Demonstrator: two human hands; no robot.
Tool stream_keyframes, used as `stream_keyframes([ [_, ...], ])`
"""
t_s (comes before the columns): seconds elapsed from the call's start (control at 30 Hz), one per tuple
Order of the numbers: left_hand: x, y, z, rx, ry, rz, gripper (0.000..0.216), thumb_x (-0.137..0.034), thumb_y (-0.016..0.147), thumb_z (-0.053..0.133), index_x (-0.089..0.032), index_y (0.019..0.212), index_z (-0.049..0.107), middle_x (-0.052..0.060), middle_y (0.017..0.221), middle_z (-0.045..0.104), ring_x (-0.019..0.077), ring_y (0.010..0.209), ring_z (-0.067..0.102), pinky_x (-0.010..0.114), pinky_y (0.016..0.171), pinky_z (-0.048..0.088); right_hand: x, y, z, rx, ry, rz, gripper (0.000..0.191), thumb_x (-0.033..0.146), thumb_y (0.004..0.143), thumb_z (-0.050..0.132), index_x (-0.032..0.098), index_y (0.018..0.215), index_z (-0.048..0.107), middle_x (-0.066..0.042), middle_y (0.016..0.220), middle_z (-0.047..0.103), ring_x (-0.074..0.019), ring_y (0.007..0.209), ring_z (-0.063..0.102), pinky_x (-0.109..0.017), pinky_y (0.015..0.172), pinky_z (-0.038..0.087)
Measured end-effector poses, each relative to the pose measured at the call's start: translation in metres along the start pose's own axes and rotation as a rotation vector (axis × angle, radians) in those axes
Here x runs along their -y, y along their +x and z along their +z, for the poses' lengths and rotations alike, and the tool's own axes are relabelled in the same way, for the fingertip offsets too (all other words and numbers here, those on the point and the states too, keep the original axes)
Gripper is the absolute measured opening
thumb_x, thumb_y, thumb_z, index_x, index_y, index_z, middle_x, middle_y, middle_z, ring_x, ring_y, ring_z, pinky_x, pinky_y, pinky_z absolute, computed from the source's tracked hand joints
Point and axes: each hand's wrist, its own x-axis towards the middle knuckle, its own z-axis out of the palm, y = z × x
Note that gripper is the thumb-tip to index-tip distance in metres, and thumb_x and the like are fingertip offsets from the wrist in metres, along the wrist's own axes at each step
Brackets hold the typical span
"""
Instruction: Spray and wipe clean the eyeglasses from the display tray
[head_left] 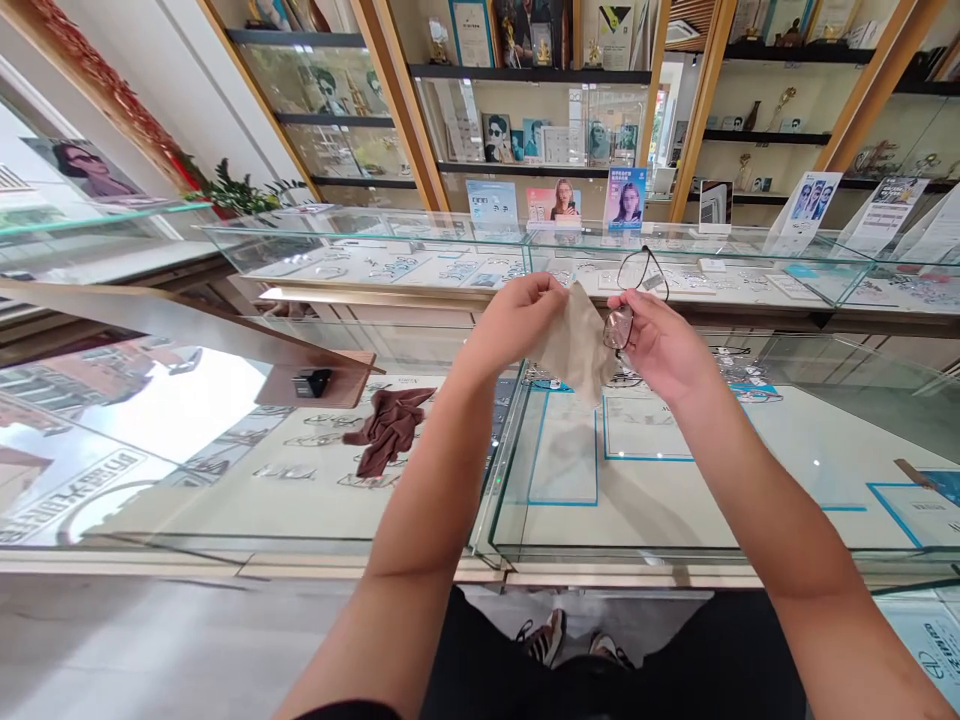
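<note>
In the head view, my left hand (519,318) pinches the upper corner of a beige cleaning cloth (576,345), which hangs down between my hands. My right hand (660,345) grips a pair of glasses (619,327) by the frame, fingers closed. One lens faces the cloth, and a dark temple loops up above my fingers. The cloth's right edge lies close by the lens; whether they touch I cannot tell. Both hands are raised over the glass display counter (570,530). A crumpled brown cloth (391,428) rests on the counter's glass to the left.
Rows of glasses (311,440) lie inside the counter under glass. A wooden stand (315,385) with a small black object sits at left. Farther back runs a second glass showcase (360,245) with upright advertising cards (553,205). Shelves (532,75) line the wall behind.
</note>
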Motion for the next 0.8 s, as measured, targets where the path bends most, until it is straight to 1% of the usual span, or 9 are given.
stream_keyframes([
  [0.07,-0.008,0.001,0.005,-0.046,-0.067,-0.027,0.017,-0.026,0.097,0.049,-0.019,0.082,0.051,-0.002,0.067,0.041,0.0092,0.058,0.037,0.025,0.058,0.031,0.005,0.008,0.005,-0.001,-0.065,-0.049,0.033,0.048,0.073,0.090,0.027,0.087,0.070,0.002,0.097,0.074,-0.0148,0.089,0.069,-0.032,0.081,0.056],
  [0.13,-0.010,0.000,0.009,-0.053,-0.118,-0.010,0.017,-0.026,0.098,0.048,-0.019,0.083,0.050,-0.001,0.068,0.039,0.0099,0.058,0.036,0.026,0.059,0.033,0.008,0.013,0.008,-0.010,-0.102,-0.087,0.032,0.049,0.076,0.088,0.027,0.089,0.069,0.001,0.099,0.074,-0.0173,0.095,0.070,-0.034,0.084,0.057],
  [0.2,-0.008,-0.002,0.012,-0.047,-0.158,0.030,0.018,-0.028,0.099,0.048,-0.020,0.083,0.048,-0.001,0.068,0.037,0.0106,0.059,0.036,0.027,0.060,0.035,0.009,0.014,0.008,-0.022,-0.107,-0.105,0.031,0.049,0.076,0.088,0.027,0.089,0.069,0.000,0.099,0.074,-0.0182,0.098,0.070,-0.035,0.085,0.057],
  [0.27,-0.006,-0.005,0.014,-0.041,-0.179,0.052,0.020,-0.030,0.100,0.048,-0.021,0.082,0.047,-0.001,0.067,0.036,0.0107,0.058,0.035,0.027,0.058,0.033,0.009,0.014,0.008,-0.043,-0.092,-0.104,0.029,0.046,0.075,0.089,0.027,0.086,0.069,0.000,0.098,0.075,-0.0182,0.097,0.069,-0.034,0.086,0.056],
  [0.37,-0.006,-0.011,0.014,-0.004,-0.187,0.050,0.021,-0.032,0.101,0.046,-0.022,0.084,0.046,-0.001,0.066,0.037,0.0108,0.057,0.034,0.027,0.055,0.029,0.009,0.010,0.008,-0.080,-0.062,-0.097,0.026,0.042,0.073,0.090,0.027,0.082,0.071,0.000,0.093,0.075,-0.0179,0.095,0.069,-0.033,0.088,0.056],
  [0.47,-0.008,-0.015,0.014,0.026,-0.187,0.053,0.021,-0.034,0.102,0.045,-0.022,0.085,0.046,-0.002,0.066,0.038,0.0111,0.056,0.035,0.028,0.056,0.030,0.009,0.008,0.008,-0.095,-0.047,-0.098,0.025,0.040,0.071,0.091,0.028,0.081,0.072,0.000,0.093,0.076,-0.0184,0.096,0.069,-0.034,0.089,0.057],
  [0.57,-0.010,-0.015,0.016,0.028,-0.204,0.050,0.022,-0.035,0.103,0.045,-0.023,0.084,0.044,-0.003,0.064,0.036,0.0107,0.054,0.033,0.027,0.055,0.032,0.009,0.007,0.007,-0.081,-0.032,-0.065,0.026,0.040,0.071,0.091,0.027,0.081,0.072,-0.001,0.096,0.076,-0.0184,0.094,0.068,-0.033,0.083,0.057],
  [0.67,-0.009,-0.013,0.018,0.024,-0.285,0.040,0.022,-0.033,0.103,0.046,-0.022,0.084,0.044,-0.003,0.065,0.038,0.0096,0.053,0.034,0.024,0.053,0.033,0.011,0.006,0.006,-0.064,-0.034,-0.008,0.028,0.041,0.071,0.092,0.026,0.082,0.071,0.000,0.098,0.076,-0.0164,0.083,0.065,-0.032,0.071,0.054],
  [0.8,-0.007,-0.010,0.019,0.003,-0.397,0.038,0.023,-0.029,0.102,0.048,-0.021,0.081,0.046,-0.003,0.064,0.041,0.0086,0.053,0.034,0.021,0.052,0.033,0.015,0.002,0.009,-0.081,-0.037,0.053,0.034,0.043,0.065,0.095,0.026,0.084,0.072,0.000,0.106,0.078,-0.0141,0.078,0.063,-0.029,0.064,0.050],
])
